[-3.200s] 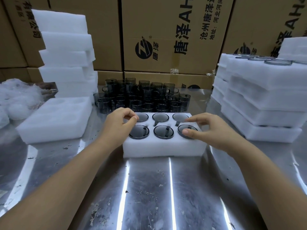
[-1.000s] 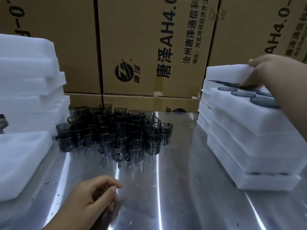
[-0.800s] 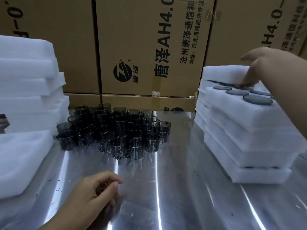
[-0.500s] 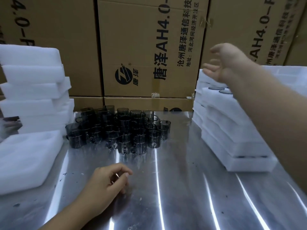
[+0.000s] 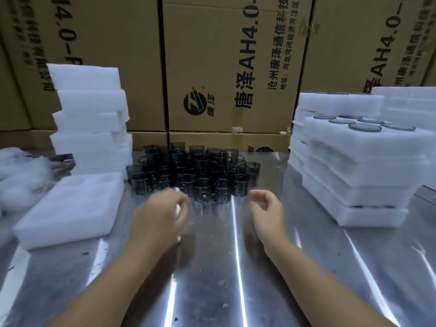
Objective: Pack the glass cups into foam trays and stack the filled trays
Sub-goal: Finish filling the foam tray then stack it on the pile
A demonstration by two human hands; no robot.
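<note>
Glass cups (image 5: 193, 173) clustered on steel table (image 5: 306, 267), cartons (image 5: 226, 67) behind.

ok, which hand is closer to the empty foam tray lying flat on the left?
Left. The left hand hovers over the table just right of the empty foam tray, not touching it. The right hand is farther right, past the left hand, in front of the glass cups.

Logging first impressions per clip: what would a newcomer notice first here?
A dense cluster of dark glass cups at the middle back of the shiny metal table. White foam trays flank it: an empty stack left, a filled stack right. Both hands, left hand and right hand, hover empty before the cups.
</note>
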